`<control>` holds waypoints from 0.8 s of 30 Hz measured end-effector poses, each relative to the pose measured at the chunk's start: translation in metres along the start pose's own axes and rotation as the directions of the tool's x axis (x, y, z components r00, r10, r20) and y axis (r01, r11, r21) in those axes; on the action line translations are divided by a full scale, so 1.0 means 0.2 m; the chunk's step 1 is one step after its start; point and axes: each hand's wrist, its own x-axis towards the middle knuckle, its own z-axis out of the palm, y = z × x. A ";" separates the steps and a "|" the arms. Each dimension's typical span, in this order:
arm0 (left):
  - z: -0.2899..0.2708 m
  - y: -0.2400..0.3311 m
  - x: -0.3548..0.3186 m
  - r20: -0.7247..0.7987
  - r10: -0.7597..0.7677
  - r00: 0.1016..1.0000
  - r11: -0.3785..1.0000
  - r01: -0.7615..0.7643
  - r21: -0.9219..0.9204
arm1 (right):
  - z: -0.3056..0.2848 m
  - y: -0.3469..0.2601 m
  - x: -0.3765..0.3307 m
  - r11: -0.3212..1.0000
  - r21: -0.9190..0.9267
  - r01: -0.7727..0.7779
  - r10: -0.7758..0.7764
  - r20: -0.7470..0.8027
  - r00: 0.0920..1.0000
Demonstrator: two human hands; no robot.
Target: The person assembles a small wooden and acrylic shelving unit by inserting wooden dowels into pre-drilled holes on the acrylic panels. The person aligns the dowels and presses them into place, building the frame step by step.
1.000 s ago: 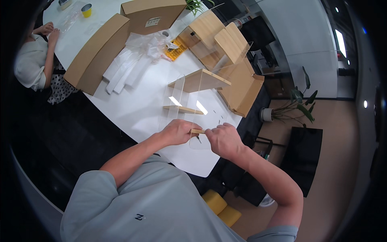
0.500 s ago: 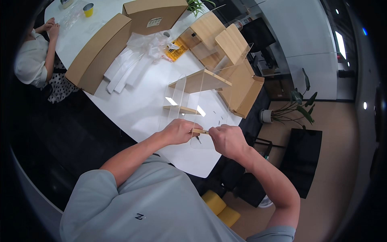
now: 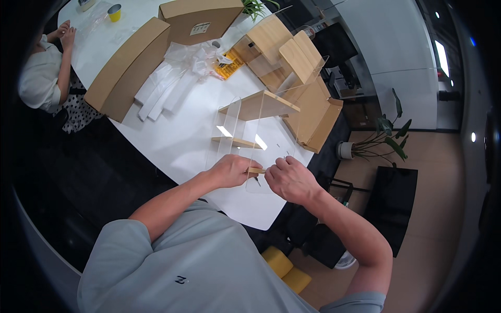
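Note:
My left hand [image 3: 228,171] is closed around a narrow light-wood board [image 3: 254,170] at the near end of a rack with clear panels [image 3: 250,122]. Opposite it, my right hand [image 3: 293,181] has its fingers curled together at the board's right end, beside a clear panel. Whatever those fingertips pinch, if anything, is hidden. Farther up the rack, a wide wooden shelf [image 3: 261,103] and a thinner wooden shelf [image 3: 237,142] sit between the panels. A small dark thin piece [image 3: 257,181] shows just below my left fingers.
Several tiny pieces lie on the white table [image 3: 195,138] right of the rack. Behind it stand another wood-and-clear-panel unit [image 3: 269,39] and an open cardboard box [image 3: 313,122]. White wrapping [image 3: 172,78], a yellow packet [image 3: 229,65] and tall cartons [image 3: 128,68] lie left. A person [image 3: 44,78] sits far left.
My right hand has turned at the wrist and dipped a little to the left, its fingers now covering the board's right end. My left hand has hardly moved.

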 end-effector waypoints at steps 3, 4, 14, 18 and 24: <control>0.01 -0.01 -0.01 -0.031 0.013 0.999 1.000 -0.013 -0.012 | -0.03 0.01 0.02 0.998 -0.048 0.035 -0.035 0.007 0.999; 0.01 -0.01 -0.01 -0.031 0.014 0.999 1.000 -0.014 -0.013 | -0.03 0.00 0.01 0.999 -0.036 0.026 -0.025 0.011 1.000; -0.02 0.02 0.00 0.023 -0.035 0.999 0.999 0.035 -0.020 | 0.01 0.01 -0.03 0.991 0.117 -0.059 0.061 -0.016 0.998; 0.00 0.00 0.00 0.008 -0.021 1.000 1.000 0.022 -0.004 | 0.01 0.00 -0.01 1.000 0.009 -0.003 0.003 -0.042 0.999; 0.01 0.00 0.00 -0.010 0.000 1.000 1.000 -0.001 -0.007 | 0.02 -0.10 0.04 0.718 0.438 -0.541 0.454 0.295 0.841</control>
